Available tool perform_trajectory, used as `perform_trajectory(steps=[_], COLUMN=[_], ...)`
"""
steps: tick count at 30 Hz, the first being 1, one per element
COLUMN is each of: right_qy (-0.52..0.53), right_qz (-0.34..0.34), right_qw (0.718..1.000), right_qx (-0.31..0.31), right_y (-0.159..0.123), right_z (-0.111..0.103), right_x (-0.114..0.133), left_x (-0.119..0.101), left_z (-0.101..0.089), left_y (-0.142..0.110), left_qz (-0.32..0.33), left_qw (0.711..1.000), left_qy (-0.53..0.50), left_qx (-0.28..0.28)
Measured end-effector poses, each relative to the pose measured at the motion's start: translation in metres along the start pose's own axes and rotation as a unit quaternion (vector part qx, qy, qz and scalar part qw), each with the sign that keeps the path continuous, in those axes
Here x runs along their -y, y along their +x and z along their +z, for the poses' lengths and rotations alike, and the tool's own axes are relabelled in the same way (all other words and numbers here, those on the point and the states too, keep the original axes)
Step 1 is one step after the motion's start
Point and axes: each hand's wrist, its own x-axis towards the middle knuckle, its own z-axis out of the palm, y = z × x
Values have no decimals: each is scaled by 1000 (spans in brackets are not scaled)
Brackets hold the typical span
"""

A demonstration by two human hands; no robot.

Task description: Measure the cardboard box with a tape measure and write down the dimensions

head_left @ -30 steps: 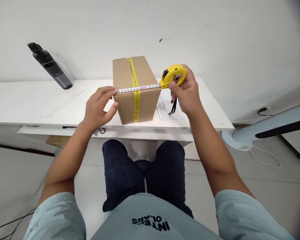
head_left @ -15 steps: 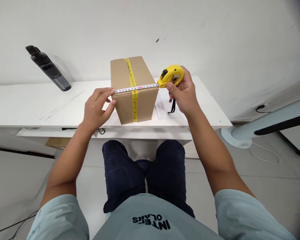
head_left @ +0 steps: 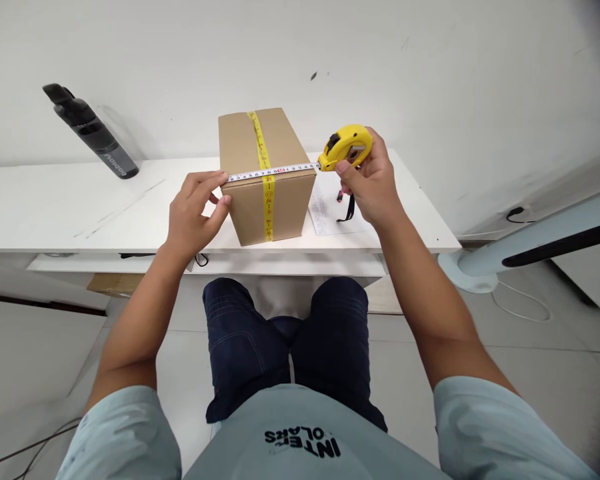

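A brown cardboard box point(head_left: 263, 207) sealed with yellow printed tape stands on the white desk point(head_left: 145, 200). My right hand point(head_left: 373, 177) is closed around a yellow tape measure point(head_left: 347, 145), held in the air just beyond the box's right edge. Its white blade point(head_left: 253, 175) runs across the box top along the near edge. At the left corner, my left hand point(head_left: 195, 203) pins the blade's end with its fingertips, the thumb against the box's near side. The blade's very tip is hidden under those fingers. A black wrist strap point(head_left: 349, 209) hangs below the right hand.
A dark bottle point(head_left: 97, 137) stands at the back left, near the wall. Under the right hand lies a sheet of paper with writing point(head_left: 325, 210), with a small red-and-black item point(head_left: 340, 195) above it. A pale column on a round base point(head_left: 470, 275) stands at the right.
The tape measure's case has moved slightly right, away from the box edge, and a little more blade shows. My left hand stays at the left corner. The whole view has shifted slightly.
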Motion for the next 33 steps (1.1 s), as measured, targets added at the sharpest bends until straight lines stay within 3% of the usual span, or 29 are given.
perform_trajectory(steps=[11, 16, 19, 22, 25, 28, 31, 33], right_qy=[3, 9, 34, 66, 84, 113, 135, 148], right_qz=[11, 2, -8, -2, 57, 132, 176, 202], right_qw=[1000, 1000, 999, 996, 994, 985, 975, 968], right_qx=[5, -8, -31, -54, -29, 6, 1, -16], right_y=[0, -5, -33, -79, -119, -140, -143, -140], right_z=[8, 8, 2, 2, 16, 34, 38, 34], right_x=[-1, 13, 38, 57, 60, 51, 37, 24], left_x=[0, -8, -34, -67, -91, -99, -92, -79], left_z=[0, -10, -21, -22, -5, 17, 31, 36], left_y=[2, 7, 0, -17, -31, -41, -56, -68], left_qz=[-5, 67, 140, 201, 231, 248, 202, 74], left_qw=[1000, 985, 967, 965, 965, 966, 979, 994], left_qy=[21, 154, 195, 154, 119, 65, 28, 29], left_qx=[5, -44, -87, -71, -43, -27, -24, -70])
